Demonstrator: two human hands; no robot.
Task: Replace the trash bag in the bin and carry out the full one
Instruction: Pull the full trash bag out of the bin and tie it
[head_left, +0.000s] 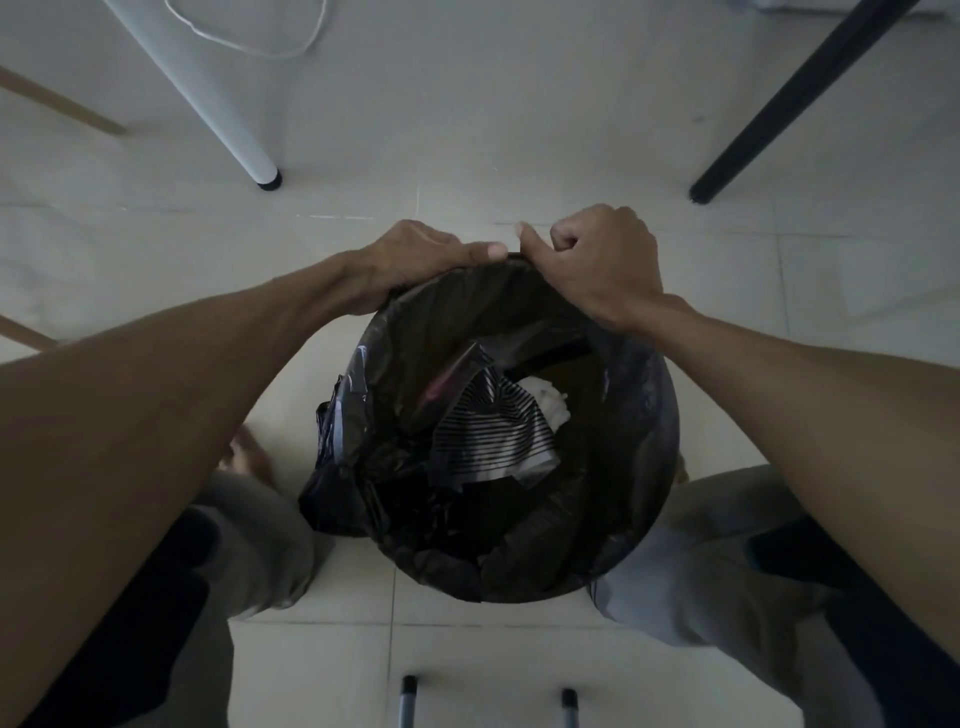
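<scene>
Below the head camera, a pale tiled floor (467, 156) filled the view, seen from straight above by a person standing over a round bin (667, 467). Grey trouser legs (691, 561) stood on either side of it. The bin sat between the feet, lined with a black trash bag (415, 322) whose film was folded out over the rim. On the near-left side a loose bunch of the film hung outside the bin.

Both bare forearms reached forward to the far edge of the rim. The left hand (415, 260) lay curled over the folded film there, its grip pressed together on the plastic with the thumb flat along the edge. Just beside it, the right hand (597, 265) pinched the same film between thumb and bent fingers. The two sat close together, probably to peel the film off the rim so the bag could be gathered and lifted.

Inside lay the rubbish: a black-and-white striped plastic bag (493, 431) and, touching it, a crumpled white tissue (545, 402).

Around the edges stood a white furniture leg (218, 104), a black one (789, 98) and a looped white cable (249, 31).
</scene>
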